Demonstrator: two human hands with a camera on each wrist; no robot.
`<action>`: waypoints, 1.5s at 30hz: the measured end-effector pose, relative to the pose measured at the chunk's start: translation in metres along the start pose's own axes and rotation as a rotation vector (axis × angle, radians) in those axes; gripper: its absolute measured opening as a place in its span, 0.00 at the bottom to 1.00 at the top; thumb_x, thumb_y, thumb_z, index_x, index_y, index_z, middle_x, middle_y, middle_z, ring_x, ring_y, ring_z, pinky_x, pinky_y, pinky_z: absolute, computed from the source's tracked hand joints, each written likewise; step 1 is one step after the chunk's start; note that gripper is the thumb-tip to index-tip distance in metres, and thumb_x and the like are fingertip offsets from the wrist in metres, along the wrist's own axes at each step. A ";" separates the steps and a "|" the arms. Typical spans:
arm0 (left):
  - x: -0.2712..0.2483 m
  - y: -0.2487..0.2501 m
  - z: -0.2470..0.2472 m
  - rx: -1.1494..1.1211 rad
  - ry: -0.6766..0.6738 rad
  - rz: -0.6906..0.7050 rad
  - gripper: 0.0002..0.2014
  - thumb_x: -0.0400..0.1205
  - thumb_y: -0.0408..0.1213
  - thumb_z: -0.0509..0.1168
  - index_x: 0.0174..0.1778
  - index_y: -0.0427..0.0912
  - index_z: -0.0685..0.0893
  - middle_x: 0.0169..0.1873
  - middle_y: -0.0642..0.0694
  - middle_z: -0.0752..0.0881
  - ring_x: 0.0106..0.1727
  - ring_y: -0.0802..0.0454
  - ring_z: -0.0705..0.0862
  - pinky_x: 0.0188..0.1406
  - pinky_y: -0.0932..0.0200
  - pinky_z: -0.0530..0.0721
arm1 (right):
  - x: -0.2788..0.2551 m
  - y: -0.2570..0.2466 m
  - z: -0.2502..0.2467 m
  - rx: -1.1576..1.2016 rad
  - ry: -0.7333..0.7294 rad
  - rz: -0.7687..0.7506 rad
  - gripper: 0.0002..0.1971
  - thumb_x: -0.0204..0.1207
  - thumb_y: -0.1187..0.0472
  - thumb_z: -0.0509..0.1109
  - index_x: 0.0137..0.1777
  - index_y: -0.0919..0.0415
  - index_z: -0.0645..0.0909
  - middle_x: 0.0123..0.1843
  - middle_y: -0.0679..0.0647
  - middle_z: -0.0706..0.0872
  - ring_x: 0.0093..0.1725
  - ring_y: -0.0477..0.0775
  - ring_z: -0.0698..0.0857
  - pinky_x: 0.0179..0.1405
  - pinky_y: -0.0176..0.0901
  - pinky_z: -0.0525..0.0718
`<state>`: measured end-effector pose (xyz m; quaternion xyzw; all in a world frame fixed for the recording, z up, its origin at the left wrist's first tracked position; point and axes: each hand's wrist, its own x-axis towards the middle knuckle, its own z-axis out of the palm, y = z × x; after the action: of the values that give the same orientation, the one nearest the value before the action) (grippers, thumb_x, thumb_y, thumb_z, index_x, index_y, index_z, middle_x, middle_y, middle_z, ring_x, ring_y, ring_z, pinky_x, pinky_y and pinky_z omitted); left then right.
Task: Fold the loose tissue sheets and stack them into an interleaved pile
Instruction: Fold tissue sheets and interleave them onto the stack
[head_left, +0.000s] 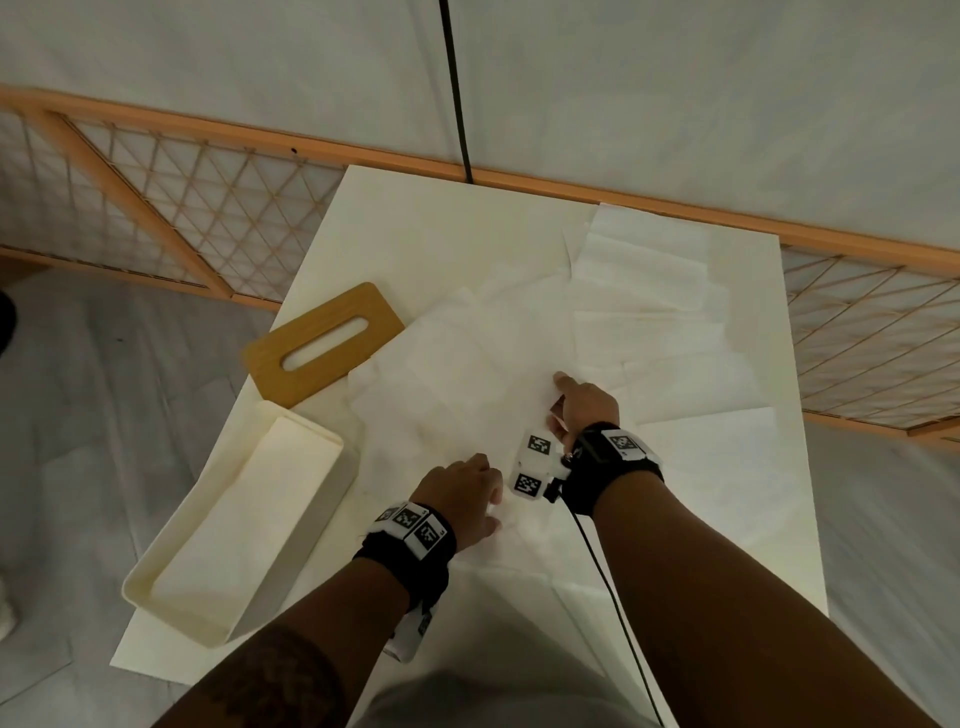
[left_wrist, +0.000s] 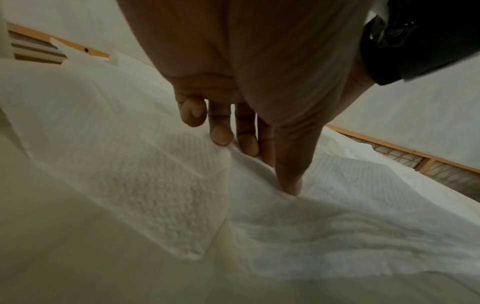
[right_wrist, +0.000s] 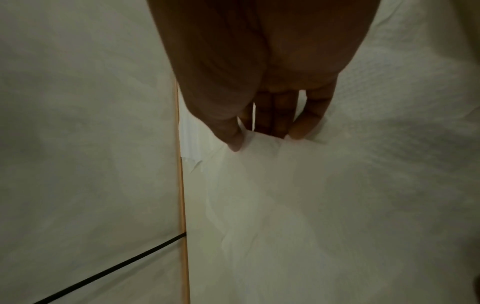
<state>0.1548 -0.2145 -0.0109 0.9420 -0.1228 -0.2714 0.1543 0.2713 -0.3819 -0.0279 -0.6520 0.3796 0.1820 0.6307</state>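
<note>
- The loose tissue sheets (head_left: 467, 364) lie spread and overlapping on the table (head_left: 395, 228), from the middle to the far right corner; no folded pile is visible yet.
- The left hand (head_left: 460, 496) rests on the near part of a sheet. In the left wrist view its fingers (left_wrist: 222, 135) are quite straight, the tips touch the tissue at a raised fold line, and the thumb presses beside them.
- The right hand (head_left: 584, 405) is a little farther on the same sheets. In the right wrist view the thumb and the fingers (right_wrist: 303, 127) close on a lifted edge of tissue and pinch it.
- I judge the step in hand is folding one sheet: one hand holds it down, the other takes the edge.
- The next move calls for bringing the pinched edge over evenly, without dragging the neighbour sheets, because tissue is thin and tears easily.
- The open tissue box (head_left: 234, 530) and its wooden lid (head_left: 322, 345) stand at the left, apart from the hands.
</note>
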 end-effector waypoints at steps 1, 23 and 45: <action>0.001 -0.001 0.001 0.005 0.000 0.010 0.16 0.78 0.50 0.71 0.58 0.49 0.80 0.59 0.52 0.77 0.58 0.48 0.81 0.49 0.56 0.72 | -0.003 -0.002 -0.002 0.076 0.014 0.002 0.15 0.79 0.53 0.74 0.37 0.60 0.75 0.36 0.56 0.80 0.37 0.56 0.81 0.43 0.51 0.87; 0.006 0.019 -0.043 -1.719 0.116 -0.246 0.23 0.83 0.55 0.66 0.65 0.41 0.86 0.59 0.41 0.90 0.63 0.40 0.88 0.66 0.41 0.83 | -0.088 0.020 -0.133 0.160 -0.538 -0.030 0.22 0.62 0.66 0.69 0.59 0.61 0.84 0.42 0.54 0.85 0.32 0.48 0.80 0.29 0.37 0.75; -0.019 0.005 -0.025 -1.399 0.120 -0.111 0.12 0.80 0.23 0.69 0.47 0.43 0.95 0.53 0.33 0.91 0.52 0.36 0.89 0.56 0.40 0.86 | -0.095 0.045 -0.160 0.057 -0.461 -0.119 0.15 0.83 0.73 0.62 0.52 0.61 0.91 0.54 0.60 0.92 0.54 0.65 0.90 0.59 0.57 0.87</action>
<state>0.1522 -0.2070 0.0202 0.6398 0.1376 -0.2419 0.7164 0.1380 -0.5069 0.0316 -0.5962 0.1915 0.2776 0.7285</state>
